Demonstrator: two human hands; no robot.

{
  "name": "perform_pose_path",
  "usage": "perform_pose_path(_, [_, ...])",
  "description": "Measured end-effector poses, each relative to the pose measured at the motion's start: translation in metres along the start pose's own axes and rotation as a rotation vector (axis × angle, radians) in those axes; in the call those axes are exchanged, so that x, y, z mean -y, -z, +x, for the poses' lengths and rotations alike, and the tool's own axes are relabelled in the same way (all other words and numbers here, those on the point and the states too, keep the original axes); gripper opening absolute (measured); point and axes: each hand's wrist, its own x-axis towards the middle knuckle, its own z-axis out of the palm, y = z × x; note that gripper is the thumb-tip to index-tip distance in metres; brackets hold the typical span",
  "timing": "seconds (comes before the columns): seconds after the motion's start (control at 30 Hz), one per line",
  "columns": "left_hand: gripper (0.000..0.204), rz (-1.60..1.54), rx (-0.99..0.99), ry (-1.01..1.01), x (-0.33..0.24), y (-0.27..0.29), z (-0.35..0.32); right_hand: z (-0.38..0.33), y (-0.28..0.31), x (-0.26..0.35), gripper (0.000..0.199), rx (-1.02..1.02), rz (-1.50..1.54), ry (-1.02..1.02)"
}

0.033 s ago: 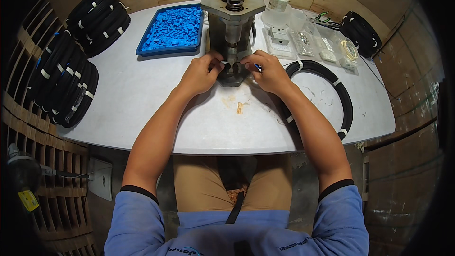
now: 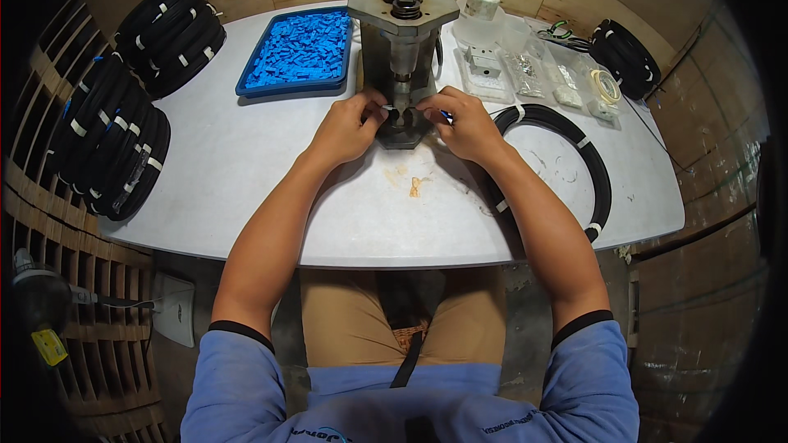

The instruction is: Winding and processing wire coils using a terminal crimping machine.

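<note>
A metal bench press [image 2: 402,53] stands at the far middle of the table, and both of my hands are at its base. My left hand [image 2: 349,125] is closed in a pinch just left of the press's lower tip; a small pale bit shows at its fingertips, too small to name. On the other side my right hand [image 2: 466,123] is closed too, its fingers around a small blue piece [image 2: 446,116] that is mostly covered. Beside that hand and partly behind its forearm lies a coil of black cable [image 2: 603,172], tied with white bands.
A dark blue tray [image 2: 240,84] full of small blue pieces sits left of the press. Stacked black coils [image 2: 172,37] line the left edge. Clear boxes of small parts [image 2: 525,74], a tape roll [image 2: 606,86], a white bottle [image 2: 483,2] and another coil [image 2: 625,57] stand at far right.
</note>
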Motion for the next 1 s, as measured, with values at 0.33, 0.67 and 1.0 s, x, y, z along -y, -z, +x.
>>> perform_pose_path(0.33, [0.021, 0.023, 0.015, 0.019, -0.0033, 0.0013, 0.0007, -0.0001, 0.0003, 0.0007, 0.027, -0.003, 0.009, -0.001])
perform_pose_path(0.67, [0.021, 0.021, 0.018, 0.014, -0.003, 0.0016, 0.0006, 0.0002, -0.0005, 0.0002, 0.025, -0.001, 0.0, -0.004])
perform_pose_path(1.0, [0.021, 0.009, 0.015, 0.016, -0.0016, 0.0011, 0.0007, -0.0001, 0.0003, 0.0018, 0.03, -0.002, 0.018, -0.012])
